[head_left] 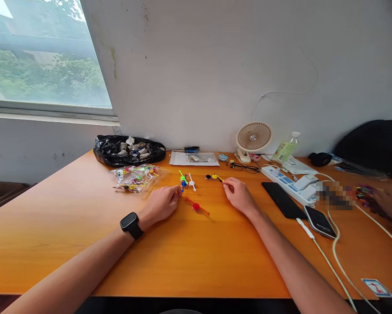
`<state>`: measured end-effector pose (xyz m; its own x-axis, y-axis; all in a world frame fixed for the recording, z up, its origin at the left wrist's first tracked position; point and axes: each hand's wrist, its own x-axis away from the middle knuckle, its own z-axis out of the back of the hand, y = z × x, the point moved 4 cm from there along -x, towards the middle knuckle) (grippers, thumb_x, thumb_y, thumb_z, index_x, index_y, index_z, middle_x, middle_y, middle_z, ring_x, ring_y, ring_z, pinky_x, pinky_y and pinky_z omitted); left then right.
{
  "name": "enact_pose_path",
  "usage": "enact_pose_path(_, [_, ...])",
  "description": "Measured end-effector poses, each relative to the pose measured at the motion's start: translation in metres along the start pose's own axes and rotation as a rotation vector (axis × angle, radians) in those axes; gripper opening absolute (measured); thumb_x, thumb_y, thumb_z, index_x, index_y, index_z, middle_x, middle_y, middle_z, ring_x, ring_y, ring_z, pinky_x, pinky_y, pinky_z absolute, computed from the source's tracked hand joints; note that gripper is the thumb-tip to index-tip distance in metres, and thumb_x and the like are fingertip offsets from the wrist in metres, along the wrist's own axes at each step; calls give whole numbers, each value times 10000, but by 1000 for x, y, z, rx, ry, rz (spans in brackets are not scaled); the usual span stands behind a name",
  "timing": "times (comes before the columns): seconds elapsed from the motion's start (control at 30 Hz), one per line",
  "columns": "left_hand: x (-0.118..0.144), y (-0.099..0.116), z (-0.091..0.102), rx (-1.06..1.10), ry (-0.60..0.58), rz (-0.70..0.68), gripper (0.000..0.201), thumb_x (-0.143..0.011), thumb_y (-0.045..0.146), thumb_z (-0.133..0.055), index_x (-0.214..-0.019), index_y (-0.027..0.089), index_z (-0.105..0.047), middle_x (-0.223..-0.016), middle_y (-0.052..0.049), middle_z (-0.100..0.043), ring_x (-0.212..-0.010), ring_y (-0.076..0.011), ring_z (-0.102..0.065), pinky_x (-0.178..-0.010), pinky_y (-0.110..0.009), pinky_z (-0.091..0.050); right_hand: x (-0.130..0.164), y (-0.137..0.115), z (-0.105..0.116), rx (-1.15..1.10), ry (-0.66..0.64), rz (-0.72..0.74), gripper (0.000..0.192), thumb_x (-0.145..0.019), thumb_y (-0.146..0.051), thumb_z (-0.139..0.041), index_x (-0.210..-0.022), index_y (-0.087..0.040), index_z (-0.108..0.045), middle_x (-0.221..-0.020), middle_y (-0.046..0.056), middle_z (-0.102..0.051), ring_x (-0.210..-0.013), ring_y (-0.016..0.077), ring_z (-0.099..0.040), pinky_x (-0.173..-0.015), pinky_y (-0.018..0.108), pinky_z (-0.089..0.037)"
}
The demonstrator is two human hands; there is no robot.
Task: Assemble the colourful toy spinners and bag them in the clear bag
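Both forearms lie on a smooth, glossy orange wood-grain table (68, 226). The left hand (161, 203), with a black square smartwatch (130, 224) on the wrist, rests curled on its side; its fingers (175, 192) are pinched together at the lower end of a thin blue plastic stick (183, 186), which lies bunched with a green stick (182, 176) just beyond the fingertips. A white stick with a round disc (192, 183) lies just to the right of those. Just right of the left fingers, between the two hands, a red stick with a round red disc (197, 206) lies flat and slanted on the table.

The right hand (240, 196) rests palm down, its fingers (228, 185) closed on the near end of a slim yellow stick (218, 177), whose far end reaches a small black-and-yellow disc. Whether the stick is lifted or flat cannot be told.

Beyond the left fingers sits a crinkled clear plastic bag of many-coloured sticks (135, 178), and behind it a shiny black bin bag holding small rolls (128, 150). Beyond the right fingers lie dark-framed glasses (243, 166) and a round cream desk fan with a grille (253, 139). Right of that hand are a flat black phone (283, 199), a long white power strip (287, 183) and looping white cables (336, 253). At the far right edge another person's hand (390, 203) rests on the table
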<state>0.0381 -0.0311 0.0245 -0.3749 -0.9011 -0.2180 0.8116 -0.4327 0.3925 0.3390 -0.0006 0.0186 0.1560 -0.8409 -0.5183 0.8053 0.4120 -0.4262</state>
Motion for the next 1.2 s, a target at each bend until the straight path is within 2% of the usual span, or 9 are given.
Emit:
enact_pose_path(0.2, [1,1,1,5,1,-9,245,-968,183,-433,-968,235,-672,-946,-59,-767,-851,-238,-700,-688,-309,-405,0,-6,3,-4,-13,-18,236,-939,-193,-519,-843,-162,-732,-953,122,-755,-845,236,-688,-795,335,-508])
enact_pose_path(0.37, [1,0,1,0,4,-8,247,-968,170,-442,-967,238,-680,-935,-59,-769,-856,-242,-710,-684,-301,-407,-1,-9,13,16,68,-104,215,-866,-235,-554,-674,-194,-642,-747,75,-696,-701,211,-630,-672,308,-433])
enact_pose_path(0.47, [1,-1,0,-2,2,-2,251,-967,166,-451,-979,240,-691,-948,-60,-774,-868,-243,-714,-694,-295,-418,0,-10,20,26,102,-169,302,-830,-273,-552,-546,-225,-461,-561,9,-523,-560,163,-489,-589,307,-334])
enact_pose_path(0.57, [2,0,0,1,18,-4,254,-985,192,-454,-1029,242,-698,-969,-60,-778,-871,-246,-719,-703,-297,-428,1,-11,25,36,79,-231,378,-820,-295,-514,-533,-239,-275,-514,-27,-296,-507,131,-319,-554,323,-229])
enact_pose_path(0.77, [12,20,14,130,160,-93,273,-1027,224,-415,-1087,234,-682,-893,-31,-759,-774,-201,-692,-708,-291,-438,3,-12,20,-16,-82,-314,349,-791,-314,-451,-572,-244,-188,-589,-15,-185,-525,121,-238,-543,332,-147])
enact_pose_path(0.83, [18,33,17,217,87,-222,265,-996,189,-434,-1023,232,-695,-882,-27,-752,-759,-182,-677,-724,-282,-455,3,-14,15,-67,-161,-290,336,-786,-320,-436,-575,-246,-184,-591,-16,-177,-531,119,-220,-543,328,-134])
enact_pose_path(0.93, [29,52,11,298,-144,-436,253,-905,126,-489,-897,229,-720,-842,-29,-747,-746,-180,-662,-737,-279,-479,5,-21,9,-162,-295,-230,322,-766,-316,-428,-558,-246,-194,-573,-23,-173,-538,113,-187,-538,322,-117])
enact_pose_path(1.0, [33,58,6,307,-226,-495,262,-858,95,-513,-874,230,-736,-840,-30,-755,-760,-188,-668,-762,-288,-498,7,-28,6,-231,-387,-205,313,-746,-308,-430,-533,-244,-209,-549,-31,-174,-533,108,-167,-533,319,-107])
enact_pose_path(1.2, [26,57,-1,232,-135,-459,327,-970,173,-508,-1159,252,-763,-1148,-70,-773,-1067,-244,-691,-971,-363,-531,14,-46,3,-377,-580,-169,299,-712,-267,-467,-484,-228,-279,-483,-51,-228,-504,90,-163,-508,303,-109])
